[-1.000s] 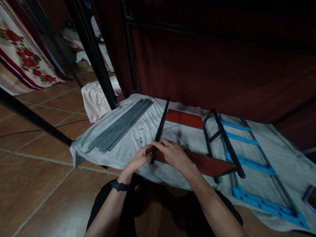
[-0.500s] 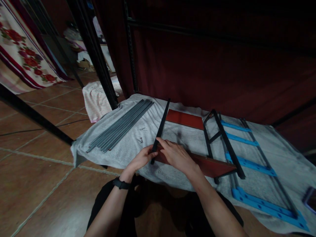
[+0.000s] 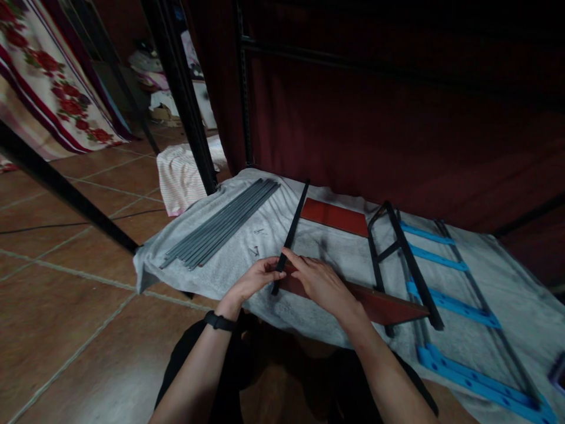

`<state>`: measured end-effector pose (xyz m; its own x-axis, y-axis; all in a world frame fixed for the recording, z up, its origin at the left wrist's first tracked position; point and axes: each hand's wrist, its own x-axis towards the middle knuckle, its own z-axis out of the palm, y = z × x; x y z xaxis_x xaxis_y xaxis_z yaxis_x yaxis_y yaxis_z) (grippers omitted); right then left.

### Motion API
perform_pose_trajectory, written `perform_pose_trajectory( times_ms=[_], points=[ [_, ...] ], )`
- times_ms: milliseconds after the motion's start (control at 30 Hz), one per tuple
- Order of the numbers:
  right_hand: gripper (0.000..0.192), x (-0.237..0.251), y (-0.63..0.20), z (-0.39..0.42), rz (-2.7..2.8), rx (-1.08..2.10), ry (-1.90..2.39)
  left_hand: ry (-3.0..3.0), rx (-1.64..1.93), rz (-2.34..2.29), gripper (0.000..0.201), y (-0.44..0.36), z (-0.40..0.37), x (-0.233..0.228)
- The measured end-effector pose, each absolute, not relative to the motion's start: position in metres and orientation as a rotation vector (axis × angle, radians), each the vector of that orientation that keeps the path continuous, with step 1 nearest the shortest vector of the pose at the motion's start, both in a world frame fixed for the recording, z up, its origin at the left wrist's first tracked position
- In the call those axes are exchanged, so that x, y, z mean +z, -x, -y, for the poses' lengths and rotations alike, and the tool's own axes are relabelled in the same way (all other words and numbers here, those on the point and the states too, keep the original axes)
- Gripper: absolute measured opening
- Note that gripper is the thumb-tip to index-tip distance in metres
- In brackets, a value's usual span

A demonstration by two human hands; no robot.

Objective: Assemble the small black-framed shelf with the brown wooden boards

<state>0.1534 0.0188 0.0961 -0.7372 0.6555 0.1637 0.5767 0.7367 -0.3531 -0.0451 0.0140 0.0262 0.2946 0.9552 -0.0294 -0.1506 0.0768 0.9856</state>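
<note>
My left hand [image 3: 256,281], with a dark wristband, is closed around the near end of a black metal bar [image 3: 296,221]. My right hand [image 3: 321,284] grips the left end of a reddish-brown board [image 3: 388,305], its fingertips against the bar. This board stands on its long edge between the bar and a black metal frame [image 3: 391,253] with a crosspiece. A second, orange-red board [image 3: 334,217] lies farther back between bar and frame. The exact joint of board and bar is hidden by my fingers. Small screws [image 3: 255,251] lie left of the bar.
A bundle of grey rods [image 3: 223,224] rests at the left on a grey cloth [image 3: 233,285]. Blue slats with dark rods [image 3: 477,370] lie at the right. Black posts [image 3: 179,88] stand around the surface. A phone-like object [image 3: 557,370] shows at the right edge.
The whole view has shifted slightly, with things a little farther right. Both hands keep nearly the same hold on the bar and board.
</note>
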Motion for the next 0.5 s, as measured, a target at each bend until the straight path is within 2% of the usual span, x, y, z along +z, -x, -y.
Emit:
perform_pose_trajectory(
  times_ms=[200,500],
  points=[
    [0.059,0.0899,-0.1543,-0.0213,2.624,0.425,1.011,-1.106,1.061,-0.984,0.043,0.0484,-0.0153,0.0216],
    [0.057,0.0972,-0.1526,-0.0202,2.642,0.417,1.014,-1.107,1.047,-0.967,0.031,0.0465,-0.0172,0.0185]
  ],
)
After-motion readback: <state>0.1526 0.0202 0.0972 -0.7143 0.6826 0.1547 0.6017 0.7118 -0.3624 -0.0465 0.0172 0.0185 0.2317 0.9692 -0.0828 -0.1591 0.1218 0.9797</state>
